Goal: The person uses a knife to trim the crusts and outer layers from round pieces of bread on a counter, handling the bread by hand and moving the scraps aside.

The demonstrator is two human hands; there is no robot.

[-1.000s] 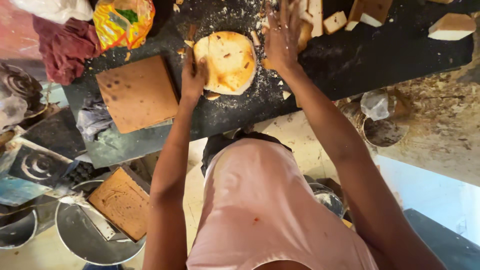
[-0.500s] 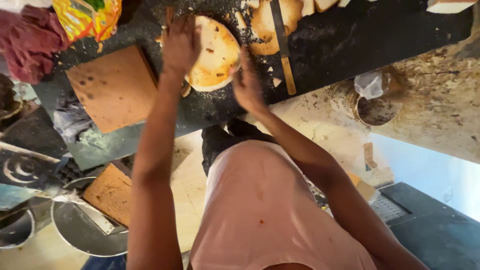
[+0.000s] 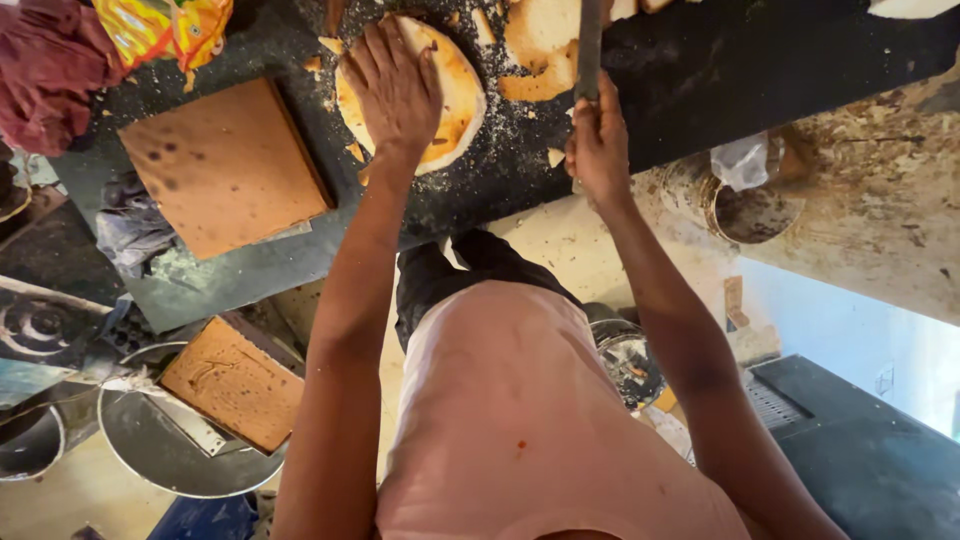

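While the round cake [image 3: 452,95] is lying on the black table [image 3: 700,70], near its front edge and ringed by crumbs [image 3: 510,150], the left hand [image 3: 398,88] is pressing flat on top of it, fingers spread and gripping nothing. The right hand [image 3: 598,148] is closing in a fist around the handle of a long knife [image 3: 588,45], whose blade is reaching away across the table toward a second piece of cake [image 3: 540,45] just beyond; the blade's far end is running out of view, so its tip may be resting on the table, though I cannot be sure. A square brown cake slab [image 3: 222,165] is sitting to the left on the same table, well apart from the round one, with a dark red cloth [image 3: 50,70] and a bright packet [image 3: 165,28] at the far left corner. Below the table, another square slab [image 3: 232,380] is resting on a round metal tray [image 3: 150,455].

As a judgement, the risk is lying with the spread fingers: if the knife is brought in at the cake's side while the palm is bearing down, a slip on loose crumbs could carry the edge toward them. Too much pressure could also crack the soft round.
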